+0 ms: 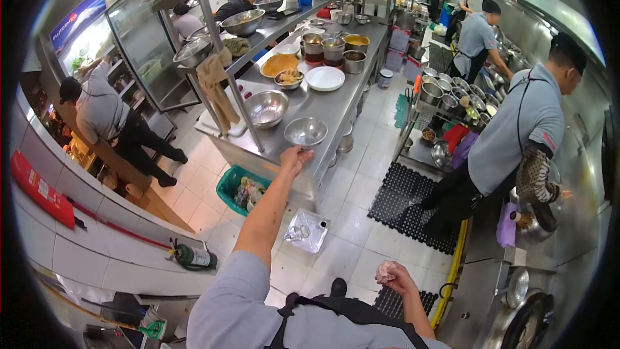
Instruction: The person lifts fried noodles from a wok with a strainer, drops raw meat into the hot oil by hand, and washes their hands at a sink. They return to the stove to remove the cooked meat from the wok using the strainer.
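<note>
My left arm reaches out to the corner of the steel counter [361, 81]. There my left hand [296, 160] has its fingers closed at the near rim of a shallow metal bowl [306, 130], which looks bare inside. A second, larger metal bowl [266, 108] stands just behind it to the left. Low in front of my body, my right hand [405, 280] is wrapped around a lumpy pale-pink ball that looks like raw meat [386, 272]. Part of that ball is hidden by my fingers.
A green bin [226, 184] with waste and a clear tray [306, 231] are on the floor by the counter. On the counter are a white plate [325, 78] and several pots. One co-worker [516, 123] stands at the right; another [110, 113] bends by the fridge.
</note>
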`<state>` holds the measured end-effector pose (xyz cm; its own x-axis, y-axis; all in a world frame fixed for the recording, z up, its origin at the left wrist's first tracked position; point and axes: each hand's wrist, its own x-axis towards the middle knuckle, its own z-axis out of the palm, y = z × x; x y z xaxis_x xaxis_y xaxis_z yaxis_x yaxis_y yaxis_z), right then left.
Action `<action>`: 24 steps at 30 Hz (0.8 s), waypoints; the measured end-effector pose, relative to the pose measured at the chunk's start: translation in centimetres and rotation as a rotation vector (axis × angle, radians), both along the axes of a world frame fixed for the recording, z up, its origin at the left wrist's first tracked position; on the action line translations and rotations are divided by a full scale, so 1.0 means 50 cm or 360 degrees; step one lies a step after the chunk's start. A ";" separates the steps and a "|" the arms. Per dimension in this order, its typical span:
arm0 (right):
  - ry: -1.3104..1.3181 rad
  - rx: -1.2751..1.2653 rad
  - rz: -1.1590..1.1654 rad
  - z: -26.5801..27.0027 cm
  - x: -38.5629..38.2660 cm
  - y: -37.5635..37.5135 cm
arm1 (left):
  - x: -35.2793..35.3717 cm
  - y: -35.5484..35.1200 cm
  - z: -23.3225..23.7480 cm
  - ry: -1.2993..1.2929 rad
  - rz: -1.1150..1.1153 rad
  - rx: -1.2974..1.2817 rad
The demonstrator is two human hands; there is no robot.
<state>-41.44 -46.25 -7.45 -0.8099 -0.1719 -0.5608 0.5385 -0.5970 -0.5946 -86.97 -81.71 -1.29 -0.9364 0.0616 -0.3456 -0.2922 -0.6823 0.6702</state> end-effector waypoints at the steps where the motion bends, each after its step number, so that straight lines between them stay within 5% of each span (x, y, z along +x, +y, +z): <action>1: 0.0010 0.0012 -0.0013 0.006 -0.022 -0.001 | 0.005 0.003 -0.007 -0.0037 -0.0058 0.0035; 2: 0.0020 0.0025 -0.0023 0.014 -0.048 -0.004 | 0.015 0.005 -0.019 -0.0074 -0.0113 0.0072; 4: 0.0076 0.0128 0.0051 0.030 -0.109 -0.024 | 0.062 0.009 -0.083 0.0278 -0.0965 -0.0501; 5: 0.0105 0.0178 0.0091 0.038 -0.141 -0.045 | 0.148 0.040 -0.105 0.0047 -0.0856 -0.0611; 6: 0.0153 0.0270 0.0154 0.059 -0.176 -0.077 | 0.216 0.048 -0.129 0.0271 -0.1308 -0.0979; 8: 0.0261 0.0458 0.0262 0.112 -0.248 -0.162 | 0.378 0.060 -0.079 -0.0339 -0.1602 -0.0487; 11: 0.1208 0.1437 0.0595 0.179 -0.328 -0.295 | 0.455 0.025 -0.075 -0.0497 -0.1586 0.0248; 14: 0.1426 0.2243 0.0196 0.226 -0.380 -0.418 | 0.427 -0.032 -0.108 -0.0463 -0.1506 0.0533; 16: 0.1140 0.2281 0.0102 0.236 -0.399 -0.514 | 0.393 -0.056 -0.137 -0.0473 -0.1552 0.0589; 17: 0.0998 0.2366 0.0098 0.212 -0.408 -0.557 | 0.406 -0.059 -0.094 -0.0502 -0.1367 0.0291; 18: 0.0851 0.2448 0.0095 0.194 -0.420 -0.595 | 0.390 -0.043 -0.281 -0.0535 -0.1332 0.0561; 23: 0.0824 0.2350 -0.0485 0.203 -0.402 -0.668 | 0.409 -0.028 -0.142 -0.0233 -0.0974 0.0515; 24: 0.0713 0.1792 -0.0725 0.200 -0.392 -0.659 | 0.411 -0.035 -0.095 0.0272 -0.0903 0.0010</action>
